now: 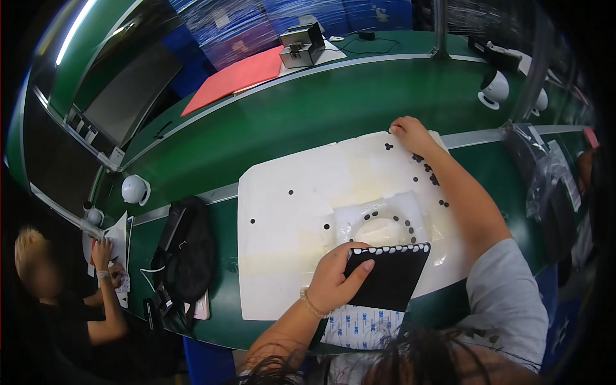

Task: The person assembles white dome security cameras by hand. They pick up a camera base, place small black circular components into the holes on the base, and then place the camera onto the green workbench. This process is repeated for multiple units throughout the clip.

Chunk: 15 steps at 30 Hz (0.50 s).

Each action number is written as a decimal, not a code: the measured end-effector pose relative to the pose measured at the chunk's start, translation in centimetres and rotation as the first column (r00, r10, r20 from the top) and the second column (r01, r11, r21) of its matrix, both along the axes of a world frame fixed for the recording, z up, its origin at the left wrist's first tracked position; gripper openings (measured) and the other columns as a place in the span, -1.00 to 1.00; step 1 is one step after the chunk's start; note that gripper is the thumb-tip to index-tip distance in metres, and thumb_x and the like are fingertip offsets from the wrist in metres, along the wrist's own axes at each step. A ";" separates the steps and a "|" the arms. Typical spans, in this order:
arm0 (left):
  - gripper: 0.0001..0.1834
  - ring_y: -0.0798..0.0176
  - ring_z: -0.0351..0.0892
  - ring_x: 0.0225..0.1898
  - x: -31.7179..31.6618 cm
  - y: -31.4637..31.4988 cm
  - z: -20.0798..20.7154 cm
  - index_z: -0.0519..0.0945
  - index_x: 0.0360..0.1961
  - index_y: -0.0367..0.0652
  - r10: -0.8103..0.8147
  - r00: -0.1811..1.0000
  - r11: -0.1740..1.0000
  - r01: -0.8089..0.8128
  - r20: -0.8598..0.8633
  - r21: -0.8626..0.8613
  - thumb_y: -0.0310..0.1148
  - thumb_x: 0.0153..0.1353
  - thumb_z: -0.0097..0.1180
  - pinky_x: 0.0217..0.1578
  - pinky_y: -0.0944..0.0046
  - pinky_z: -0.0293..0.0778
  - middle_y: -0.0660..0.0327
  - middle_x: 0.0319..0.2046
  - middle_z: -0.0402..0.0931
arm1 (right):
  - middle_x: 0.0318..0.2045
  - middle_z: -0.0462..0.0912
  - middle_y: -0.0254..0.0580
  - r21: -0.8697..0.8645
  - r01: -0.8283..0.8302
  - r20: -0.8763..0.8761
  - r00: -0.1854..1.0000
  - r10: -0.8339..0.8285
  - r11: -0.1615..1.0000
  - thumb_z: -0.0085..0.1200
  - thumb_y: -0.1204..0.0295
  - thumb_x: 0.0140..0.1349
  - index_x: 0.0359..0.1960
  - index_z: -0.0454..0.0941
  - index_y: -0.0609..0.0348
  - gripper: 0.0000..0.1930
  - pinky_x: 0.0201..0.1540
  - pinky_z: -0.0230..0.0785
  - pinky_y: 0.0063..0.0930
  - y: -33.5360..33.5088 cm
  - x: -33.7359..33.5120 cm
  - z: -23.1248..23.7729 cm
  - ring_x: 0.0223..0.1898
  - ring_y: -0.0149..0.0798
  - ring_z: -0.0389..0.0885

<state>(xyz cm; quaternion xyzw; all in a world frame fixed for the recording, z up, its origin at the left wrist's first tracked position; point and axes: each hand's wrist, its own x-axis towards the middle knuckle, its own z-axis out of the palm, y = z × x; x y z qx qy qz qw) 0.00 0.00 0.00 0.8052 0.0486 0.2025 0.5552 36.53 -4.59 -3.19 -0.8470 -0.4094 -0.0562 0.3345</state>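
Observation:
My left hand [341, 277] grips a black adhesive sheet [389, 277], its thumb lying across the front. White scalloped marks run along the sheet's upper edge. Under it shows a white backing sheet with blue print [362, 327]. At the far edge of a large white board [276, 269], my right hand [410, 131] has its fingers bent together; whatever is in them is too small to see. Small black dots [414, 179] lie scattered on the board, several beneath my right forearm. A white ring [410, 221] bearing black dots rests on clear-wrapped white padding [343, 218].
A black bag [192, 247] lies left of the board. Plastic-wrapped items [545, 170] are on the right. White domed devices [135, 189] stand along the bench. A metal box [301, 48] and red sheet [237, 77] occupy the back shelf. Another person [70, 289] works at far left.

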 end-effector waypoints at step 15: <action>-0.75 0.40 0.45 -0.34 -1.4 0.3 0.3 0.40 -0.19 -0.32 -0.049 0.990 0.999 0.047 -0.129 -0.024 -0.45 0.10 0.05 -0.29 0.40 0.40 0.17 -0.36 0.49 | -0.40 0.50 -0.31 -0.089 0.174 0.427 0.896 -0.120 0.981 0.03 0.31 0.07 -0.48 0.56 0.10 -0.84 -0.17 0.20 -0.33 0.2 -2.9 -0.7 -0.23 -0.21 0.40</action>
